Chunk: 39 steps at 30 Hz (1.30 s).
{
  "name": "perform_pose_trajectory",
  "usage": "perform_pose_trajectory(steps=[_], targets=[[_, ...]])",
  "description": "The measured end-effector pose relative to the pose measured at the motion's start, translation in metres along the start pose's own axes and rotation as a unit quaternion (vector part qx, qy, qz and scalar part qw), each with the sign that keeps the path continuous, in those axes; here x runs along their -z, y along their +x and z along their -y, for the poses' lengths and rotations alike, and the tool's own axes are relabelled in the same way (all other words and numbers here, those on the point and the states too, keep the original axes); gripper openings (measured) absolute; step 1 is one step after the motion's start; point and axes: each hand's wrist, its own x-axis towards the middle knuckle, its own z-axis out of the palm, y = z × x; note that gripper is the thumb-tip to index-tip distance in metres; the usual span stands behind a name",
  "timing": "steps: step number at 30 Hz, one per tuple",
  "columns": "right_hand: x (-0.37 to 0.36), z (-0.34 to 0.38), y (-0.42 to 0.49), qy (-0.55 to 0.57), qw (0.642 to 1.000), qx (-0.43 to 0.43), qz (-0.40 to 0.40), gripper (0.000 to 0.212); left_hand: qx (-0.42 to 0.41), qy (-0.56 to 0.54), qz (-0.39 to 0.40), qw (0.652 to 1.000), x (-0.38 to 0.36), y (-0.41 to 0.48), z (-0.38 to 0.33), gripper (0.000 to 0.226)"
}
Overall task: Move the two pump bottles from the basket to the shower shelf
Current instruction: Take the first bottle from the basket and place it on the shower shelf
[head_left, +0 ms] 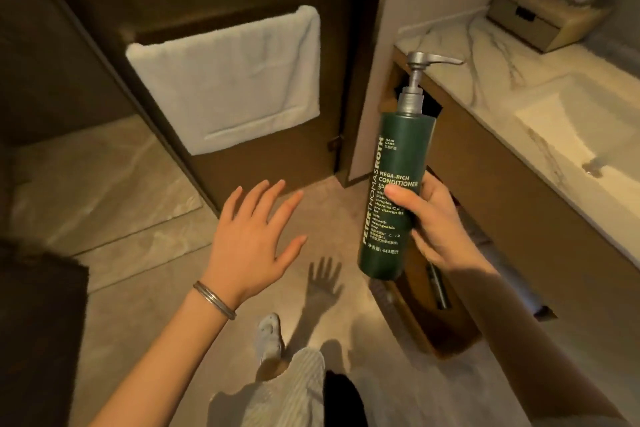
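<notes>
My right hand [440, 225] grips a dark green pump bottle [398, 163] labelled conditioner, held upright in the air with its grey pump head pointing right. Below it on the floor stands a brown basket [436, 319] beside the vanity; a dark slim object lies inside it. My left hand [252, 239] hovers over the floor with fingers spread, holding nothing. A second pump bottle and the shower shelf are not visible.
A white towel [228, 80] hangs over a dark glass door on the left. The marble vanity [491, 55] with a sink [581, 125] runs along the right, a tan box [540, 17] at its far end. My foot [270, 336] stands on the tiled floor.
</notes>
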Motion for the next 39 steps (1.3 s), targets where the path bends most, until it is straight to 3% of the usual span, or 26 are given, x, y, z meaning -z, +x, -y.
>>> perform_pose_trajectory(steps=[13,21,32,39], targets=[[-0.246,-0.042,0.127,-0.066,0.974,-0.05,0.213,0.04,0.242,0.006,-0.007,0.97,0.016,-0.086,0.205,0.061],[-0.379,-0.053,0.189,-0.061,0.953,-0.068,0.289,0.042,0.303,0.036,-0.025,0.952,0.04,-0.1,0.319,0.061],[-0.481,-0.088,0.263,-0.121,0.903,-0.077,0.406,0.052,0.408,0.031,-0.024,0.912,0.027,-0.097,0.385,0.061],[-0.546,-0.074,0.329,-0.114,0.862,-0.076,0.488,0.055,0.47,0.06,-0.058,0.879,0.044,-0.061,0.439,0.058]])
